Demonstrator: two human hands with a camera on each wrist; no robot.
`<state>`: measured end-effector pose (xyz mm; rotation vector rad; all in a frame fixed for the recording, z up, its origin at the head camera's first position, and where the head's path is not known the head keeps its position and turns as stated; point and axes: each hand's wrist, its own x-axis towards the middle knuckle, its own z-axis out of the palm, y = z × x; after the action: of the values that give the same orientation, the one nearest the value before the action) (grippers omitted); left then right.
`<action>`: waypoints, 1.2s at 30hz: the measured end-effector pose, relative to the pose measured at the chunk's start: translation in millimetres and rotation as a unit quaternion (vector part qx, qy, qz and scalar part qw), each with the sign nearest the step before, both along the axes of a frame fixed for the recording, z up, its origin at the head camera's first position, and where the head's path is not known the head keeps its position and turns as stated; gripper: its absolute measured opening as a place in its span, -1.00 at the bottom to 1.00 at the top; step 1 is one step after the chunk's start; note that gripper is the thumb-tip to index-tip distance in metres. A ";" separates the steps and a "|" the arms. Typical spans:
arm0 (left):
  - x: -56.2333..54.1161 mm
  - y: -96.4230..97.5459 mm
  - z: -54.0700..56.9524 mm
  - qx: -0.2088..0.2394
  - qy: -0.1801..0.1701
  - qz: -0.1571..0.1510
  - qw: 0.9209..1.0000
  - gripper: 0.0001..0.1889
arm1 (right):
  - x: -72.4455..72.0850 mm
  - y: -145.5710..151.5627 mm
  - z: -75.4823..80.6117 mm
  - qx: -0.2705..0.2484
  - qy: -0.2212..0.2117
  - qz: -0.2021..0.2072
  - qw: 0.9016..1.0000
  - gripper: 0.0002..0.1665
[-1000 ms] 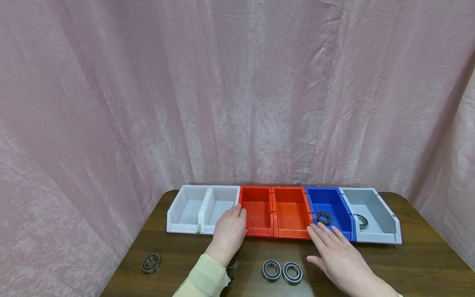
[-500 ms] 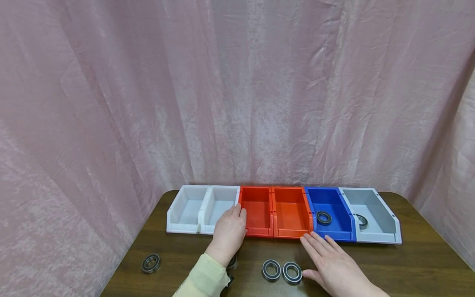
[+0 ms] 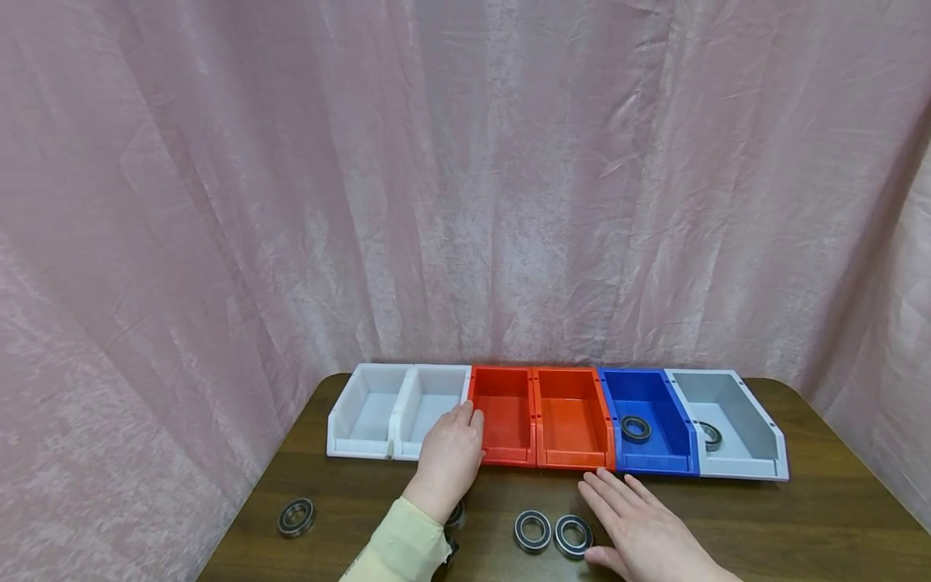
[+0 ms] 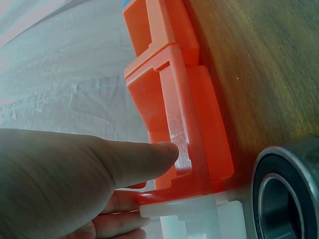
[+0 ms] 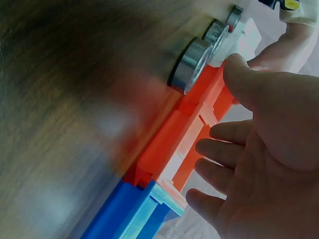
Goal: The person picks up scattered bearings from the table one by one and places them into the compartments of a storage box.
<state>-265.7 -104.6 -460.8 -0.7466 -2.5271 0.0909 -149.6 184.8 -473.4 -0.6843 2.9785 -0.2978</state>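
My left hand (image 3: 451, 457) rests at the seam between a white bin (image 3: 432, 400) and a red bin (image 3: 503, 408). In the left wrist view its thumb reaches straight over the red bin's front, and the other fingers lie beside the wall, partly hidden. My right hand (image 3: 643, 525) is over the table in front of the orange-red bin (image 3: 571, 412), fingers straight, holding nothing. Its thumb reaches the edge of one ball bearing (image 3: 573, 537) in the head view; contact is unclear. A second bearing (image 3: 532, 531) lies just left. Another bearing (image 3: 456, 514) is partly hidden by my left wrist.
A bearing (image 3: 296, 517) lies alone at the table's left. A blue bin (image 3: 650, 396) and a grey bin (image 3: 735, 420) at the right each hold one bearing. Another white bin (image 3: 367, 408) ends the row at left. A pink curtain (image 3: 465, 202) hangs behind.
My right hand has drawn back from the blue bin's front toward the lower left, nearer the two bearings. My left hand has stayed in place.
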 end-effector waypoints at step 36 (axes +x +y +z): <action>-2.2 -0.8 -2.1 -0.003 0.004 -0.001 1.000 -0.34 | -3.6 -10.4 -13.1 0.010 0.004 0.027 1.000 -0.02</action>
<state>-267.9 -105.3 -462.9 -0.7487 -2.5200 0.1016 -153.2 174.4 -486.4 -0.7643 2.9596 -0.2630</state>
